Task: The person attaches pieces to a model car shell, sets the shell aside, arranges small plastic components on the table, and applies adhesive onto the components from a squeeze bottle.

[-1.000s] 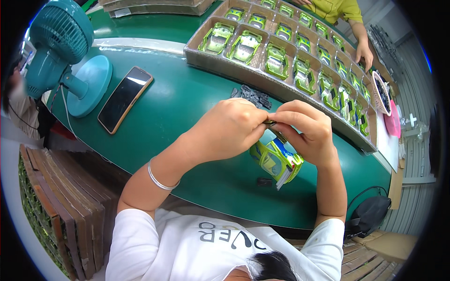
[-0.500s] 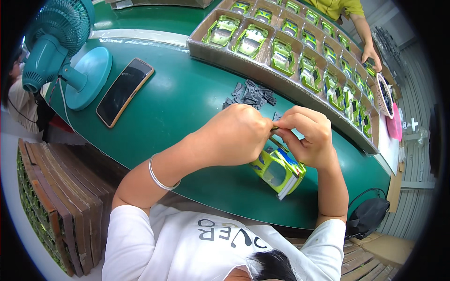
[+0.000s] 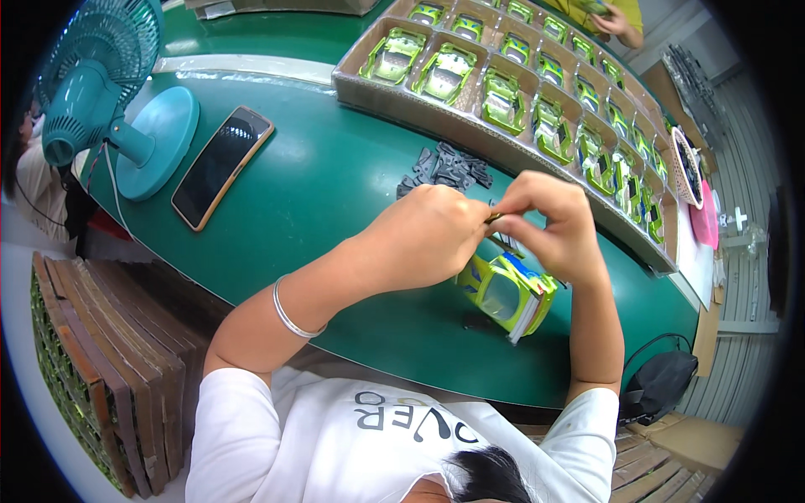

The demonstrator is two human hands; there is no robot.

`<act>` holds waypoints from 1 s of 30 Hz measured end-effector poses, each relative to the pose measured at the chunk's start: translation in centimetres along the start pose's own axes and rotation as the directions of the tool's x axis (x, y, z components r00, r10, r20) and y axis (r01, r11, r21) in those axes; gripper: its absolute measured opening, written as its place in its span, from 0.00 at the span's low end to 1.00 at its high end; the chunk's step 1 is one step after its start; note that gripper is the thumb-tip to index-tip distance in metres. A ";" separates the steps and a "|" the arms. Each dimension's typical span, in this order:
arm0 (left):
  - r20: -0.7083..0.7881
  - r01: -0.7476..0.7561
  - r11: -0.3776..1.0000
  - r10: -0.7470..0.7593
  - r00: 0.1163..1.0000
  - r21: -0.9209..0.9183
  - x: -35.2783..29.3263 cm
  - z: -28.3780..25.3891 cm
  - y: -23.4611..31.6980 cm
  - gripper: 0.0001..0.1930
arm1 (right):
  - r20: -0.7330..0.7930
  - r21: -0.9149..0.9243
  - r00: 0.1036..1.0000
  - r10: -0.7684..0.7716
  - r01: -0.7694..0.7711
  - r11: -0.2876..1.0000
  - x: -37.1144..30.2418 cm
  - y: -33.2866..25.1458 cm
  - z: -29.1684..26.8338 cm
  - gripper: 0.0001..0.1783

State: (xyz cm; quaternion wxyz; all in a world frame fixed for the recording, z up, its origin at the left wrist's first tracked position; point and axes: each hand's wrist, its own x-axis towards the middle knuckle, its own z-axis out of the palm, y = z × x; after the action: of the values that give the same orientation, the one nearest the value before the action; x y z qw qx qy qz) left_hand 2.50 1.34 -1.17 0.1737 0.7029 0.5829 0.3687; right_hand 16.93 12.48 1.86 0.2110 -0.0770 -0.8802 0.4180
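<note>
My left hand (image 3: 434, 235) is closed with its back turned up, and most of its fingers are hidden underneath. Against its lower side is a lime-green toy car body (image 3: 537, 303) with blue markings, tilted and apparently held just off the table. My right hand (image 3: 553, 226) is closed, thumb and forefinger pinching a small dark piece (image 3: 494, 218) at the left hand's fingertips. The piece's exact shape is too small to make out. Just beyond my hands lies a loose heap of dark grey flat plastic parts (image 3: 449, 166).
A divided cardboard box (image 3: 369, 94) of similar green car bodies stands behind. On the green table (image 3: 293, 193) lie a phone (image 3: 222, 168) and a teal fan (image 3: 155, 142). Brown trays (image 3: 126, 360) are stacked at lower left. A co-worker's hand (image 3: 616, 21) holds something at the far right.
The toy car body has shifted slightly right and tilted. My right hand's fingers have risen and moved a little. The co-worker's hand has withdrawn from the box's right side toward their body.
</note>
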 end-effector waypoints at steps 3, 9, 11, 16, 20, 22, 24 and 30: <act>-0.188 -0.029 0.998 0.019 0.982 -0.047 0.0 -0.9 0.5 0.06 | -0.090 0.407 0.985 0.149 -0.100 0.908 0.0 -0.1 -0.5 0.11; -0.066 -0.002 0.994 -0.005 0.998 -0.107 0.3 -1.8 0.7 0.10 | 0.027 -0.059 0.998 -0.065 0.066 0.996 -0.1 -0.5 -0.7 0.09; 0.003 0.036 0.986 -0.036 0.999 -0.164 0.4 -2.4 0.4 0.11 | -0.074 -0.066 0.992 -0.104 0.099 0.993 -0.1 -0.5 -0.5 0.09; -0.042 -0.169 0.955 0.164 0.986 -0.244 0.6 -3.5 -0.3 0.33 | -0.247 0.412 0.958 0.146 -0.032 0.911 -0.4 0.2 -0.8 0.07; -0.046 -0.159 0.982 0.155 0.987 -0.102 0.5 -3.2 0.0 0.38 | -0.229 0.424 0.957 0.177 -0.065 0.904 -0.6 0.2 -1.0 0.07; -0.029 -0.189 0.979 0.188 0.982 -0.081 0.6 -3.2 -0.1 0.37 | -0.159 0.408 0.975 0.155 -0.078 0.909 -0.7 0.2 -1.6 0.08; -0.023 -0.247 0.969 0.247 0.969 -0.010 0.6 -3.1 -0.1 0.36 | -0.134 0.205 0.987 0.093 -0.064 0.977 -0.8 -0.1 -2.3 0.09; 0.000 -0.281 0.953 0.283 0.959 0.115 0.3 -2.7 0.4 0.36 | 0.000 -0.430 0.991 -0.136 0.123 0.895 -0.6 -1.8 -1.8 0.10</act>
State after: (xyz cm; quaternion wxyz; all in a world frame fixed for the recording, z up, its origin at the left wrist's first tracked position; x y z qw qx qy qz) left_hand 0.87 1.01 1.00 0.0742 0.7847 0.4980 0.3615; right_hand 18.29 12.41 4.13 0.2295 -0.0692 -0.9504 0.1983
